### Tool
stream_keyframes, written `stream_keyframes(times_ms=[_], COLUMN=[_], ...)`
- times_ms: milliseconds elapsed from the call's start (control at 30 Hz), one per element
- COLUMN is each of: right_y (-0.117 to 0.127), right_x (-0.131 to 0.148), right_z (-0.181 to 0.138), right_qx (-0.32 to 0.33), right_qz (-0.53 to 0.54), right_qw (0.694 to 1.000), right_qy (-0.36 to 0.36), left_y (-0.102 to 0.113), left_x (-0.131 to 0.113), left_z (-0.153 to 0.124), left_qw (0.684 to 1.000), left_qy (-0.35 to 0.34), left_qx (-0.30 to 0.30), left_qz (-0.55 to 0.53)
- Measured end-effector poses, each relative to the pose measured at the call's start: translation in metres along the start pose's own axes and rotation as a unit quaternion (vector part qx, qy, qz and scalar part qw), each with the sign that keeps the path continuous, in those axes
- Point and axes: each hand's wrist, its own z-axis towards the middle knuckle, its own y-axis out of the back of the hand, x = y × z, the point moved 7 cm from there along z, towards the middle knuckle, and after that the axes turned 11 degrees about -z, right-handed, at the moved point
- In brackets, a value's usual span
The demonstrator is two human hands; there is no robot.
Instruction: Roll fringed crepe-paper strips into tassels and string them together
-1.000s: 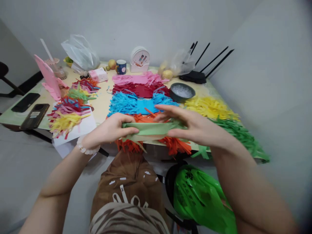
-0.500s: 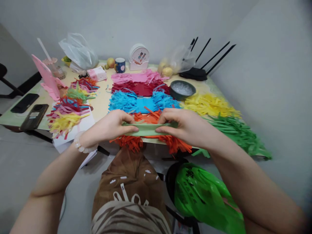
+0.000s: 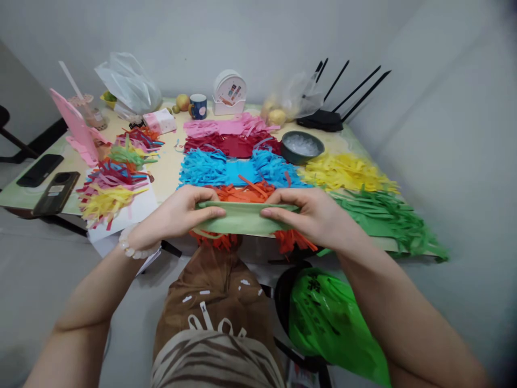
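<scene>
I can see both hands pinching one pale green paper strip [image 3: 244, 220] — the left hand [image 3: 186, 213] near its left end, the right hand [image 3: 313, 215] toward its right. The strip is stretched between them, above the near edge of the table [image 3: 166, 164]. Orange fringed paper [image 3: 246, 195] shows just beyond the grip, with blue fringed paper [image 3: 241, 172] past that. Right of the grip spreads deeper green fringe [image 3: 379, 213] — yellow fringe [image 3: 351, 173] lies beyond it.
</scene>
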Motion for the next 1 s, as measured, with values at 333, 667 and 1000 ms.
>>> stream_keyframes(times_ms=[333,667,1000], right_y=[-0.006,-0.006,-0.001], right_x=[-0.013,-0.006,0.006], right_z=[-0.023,-0.026,-0.023], right_qx=[-0.117,-0.156,-0.067], right_qz=[0.185,0.122,0.088], right_qw=[0.975,0.976,0.972], right_qy=[0.036,0.094,0.206], left_y=[-0.002,0.004,0.002], left_x=[0.014,0.02,0.026], left_z=[-0.019,-0.026,-0.024], left_qw=[0.97,0.968,0.958], left_qy=[-0.03,-0.071,-0.061], left_qx=[-0.054,-0.092,-0.11], left_qz=[-0.234,-0.22,-0.26])
